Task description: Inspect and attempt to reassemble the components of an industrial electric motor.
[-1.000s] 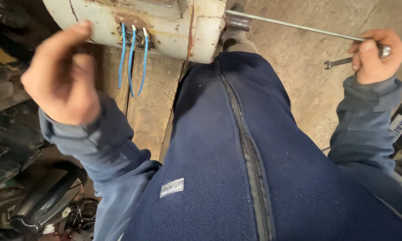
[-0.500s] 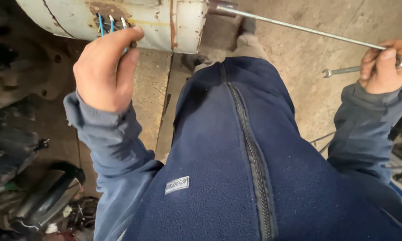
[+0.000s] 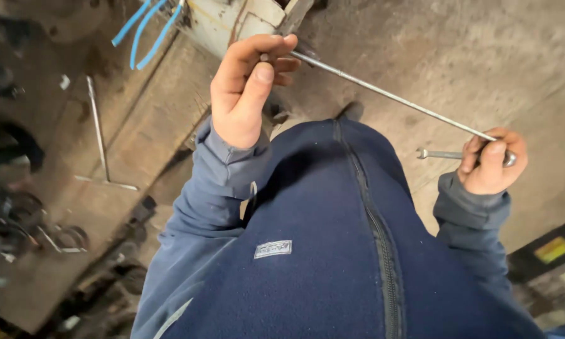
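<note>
Left hand (image 3: 248, 94) pinches the long rod (image 3: 389, 97) near the housing (image 3: 232, 22); right hand (image 3: 490, 160) closed on its far end with a wrench (image 3: 439, 154). Mid rod extraction, I'd say. Needs a straight, supported pull

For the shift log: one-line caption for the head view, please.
Left hand grips the long metal rod near the cream housing; right hand holds its far end and a wrench.

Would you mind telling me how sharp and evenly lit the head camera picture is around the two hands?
Head view: left hand, right hand and the long metal rod are sharp; light falls evenly on the concrete floor; the left edge is dark and blurred; lines lean from wide-angle distortion.
</note>
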